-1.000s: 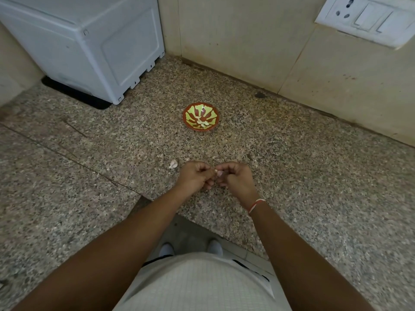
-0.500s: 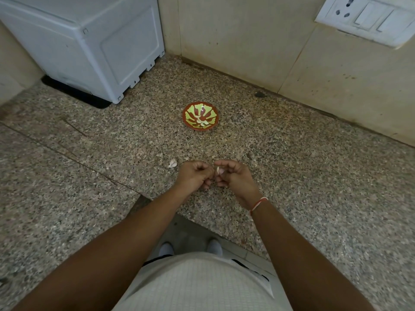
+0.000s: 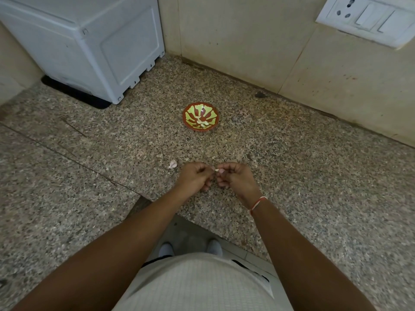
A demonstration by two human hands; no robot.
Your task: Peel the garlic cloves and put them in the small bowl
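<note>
From the head camera, at frame centre, the left hand (image 3: 195, 177) and right hand (image 3: 235, 179) meet with fingers curled, both pinching a small pale garlic clove (image 3: 217, 170) between their fingertips. Above them, well apart, the small round red-and-green patterned bowl (image 3: 200, 116) sits on the speckled granite counter (image 3: 314, 171), holding pale peeled cloves (image 3: 202, 123). A loose pinkish garlic piece (image 3: 172, 164) lies just left of the left hand.

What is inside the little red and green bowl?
The small bowl holds a few pale peeled garlic cloves near its front. Whatever lies beneath them is covered.
</note>
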